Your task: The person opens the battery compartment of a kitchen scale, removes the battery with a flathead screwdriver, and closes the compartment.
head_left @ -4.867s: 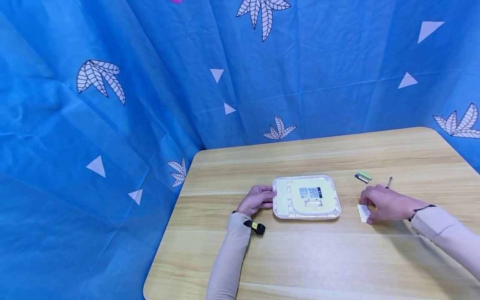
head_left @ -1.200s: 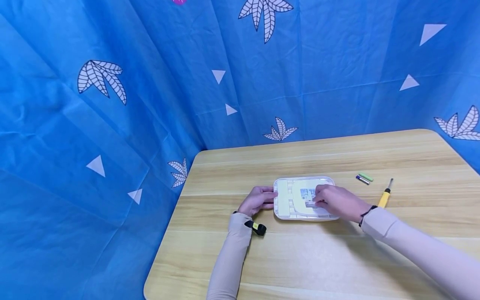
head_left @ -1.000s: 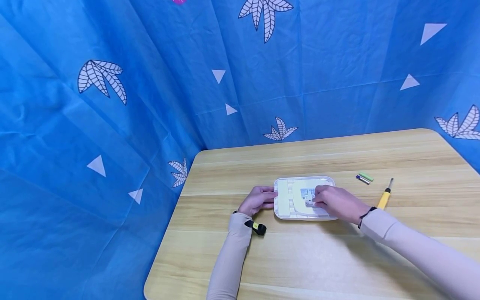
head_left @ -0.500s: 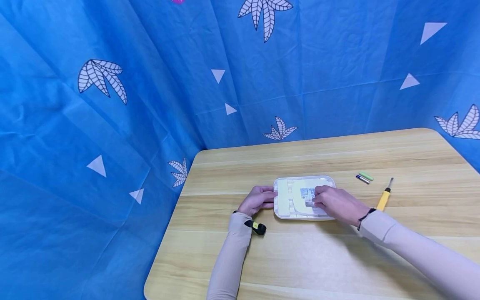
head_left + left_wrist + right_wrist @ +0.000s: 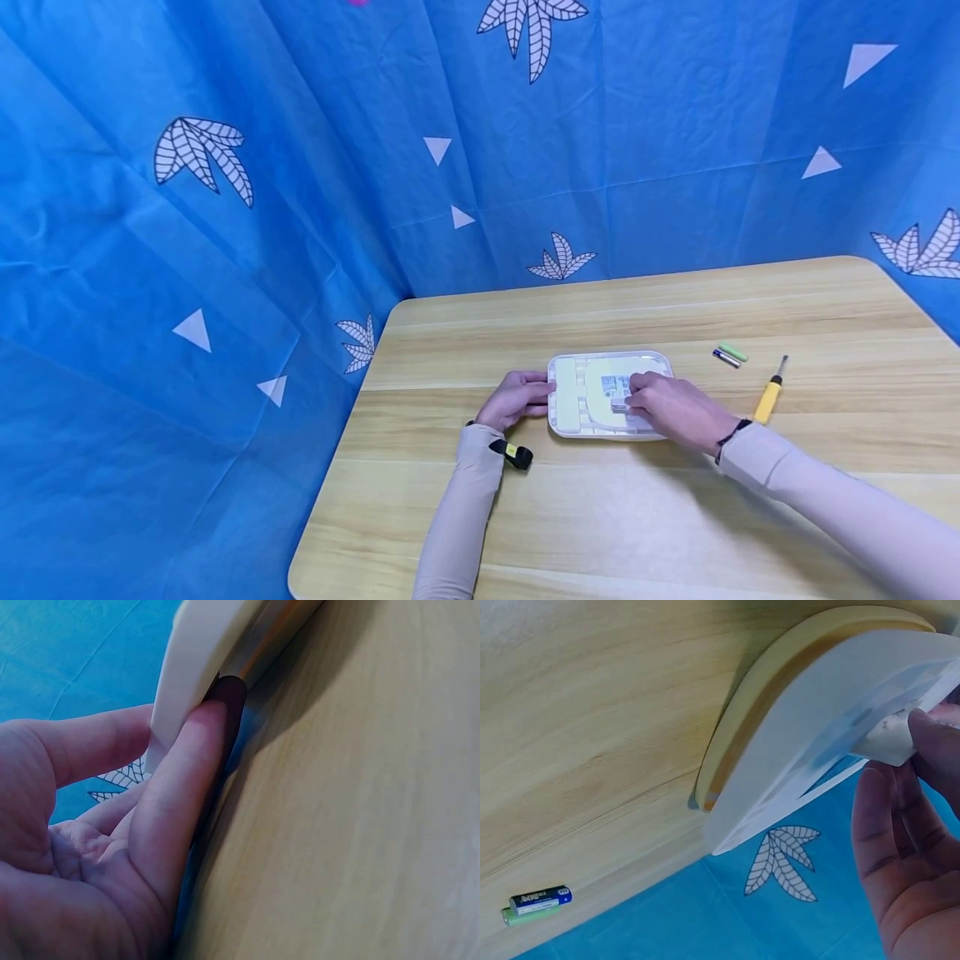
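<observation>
A white rounded-rectangular device (image 5: 567,395) lies underside up on the wooden table, a printed label showing beside a small battery compartment. My left hand (image 5: 513,401) pinches its left edge; in the left wrist view, the device's rim (image 5: 187,671) sits between thumb and finger. Over the compartment, my right hand (image 5: 681,407) pinches a small white battery cover (image 5: 889,742), seen best in the right wrist view. The fingers hide much of the compartment, so how the cover sits in it cannot be told.
Right of the device lie two batteries, one dark blue and silver (image 5: 726,358), one green (image 5: 732,352). A yellow-handled screwdriver (image 5: 767,402) lies near the right wrist. Behind the table (image 5: 600,517) hangs a blue patterned cloth (image 5: 300,208).
From the table at the right, my right hand has brought the white cover left onto the device, uncovering the screwdriver. Over the last second both hands stay almost still.
</observation>
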The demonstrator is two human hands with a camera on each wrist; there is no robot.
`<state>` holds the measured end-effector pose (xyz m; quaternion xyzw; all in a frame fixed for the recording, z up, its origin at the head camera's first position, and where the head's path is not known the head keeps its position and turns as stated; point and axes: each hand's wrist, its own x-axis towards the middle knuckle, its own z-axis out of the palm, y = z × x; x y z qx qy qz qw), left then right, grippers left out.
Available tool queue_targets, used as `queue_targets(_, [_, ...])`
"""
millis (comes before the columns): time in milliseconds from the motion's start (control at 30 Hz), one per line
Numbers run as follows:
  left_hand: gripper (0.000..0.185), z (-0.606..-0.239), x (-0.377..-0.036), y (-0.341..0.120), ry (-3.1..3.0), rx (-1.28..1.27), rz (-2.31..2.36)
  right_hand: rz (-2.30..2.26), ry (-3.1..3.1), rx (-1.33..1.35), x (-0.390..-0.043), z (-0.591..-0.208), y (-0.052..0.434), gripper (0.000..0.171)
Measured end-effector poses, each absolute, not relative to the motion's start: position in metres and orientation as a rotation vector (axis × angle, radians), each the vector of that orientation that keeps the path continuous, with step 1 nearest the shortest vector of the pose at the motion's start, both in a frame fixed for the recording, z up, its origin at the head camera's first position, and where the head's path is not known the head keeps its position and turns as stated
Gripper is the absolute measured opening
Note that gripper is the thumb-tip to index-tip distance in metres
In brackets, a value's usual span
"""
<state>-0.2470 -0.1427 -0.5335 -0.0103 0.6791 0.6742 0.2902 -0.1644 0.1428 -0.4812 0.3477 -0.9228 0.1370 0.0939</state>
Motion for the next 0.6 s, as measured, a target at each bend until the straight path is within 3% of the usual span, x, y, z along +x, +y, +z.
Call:
queue_targets(233, [0.045,-0.5345,-0.2495,-0.1428,1.806,-0.026,1.804,0.348,-2.710,1.070,-0.1639,-0.4835,0.1427,0.005])
queue_targets(600, [0.045,-0.5352,-0.2500,-0.1423,1.809,-0.048,1.800,0.210,-2.685,1.154,-0.1607,-0.4821,0.1411,0.025])
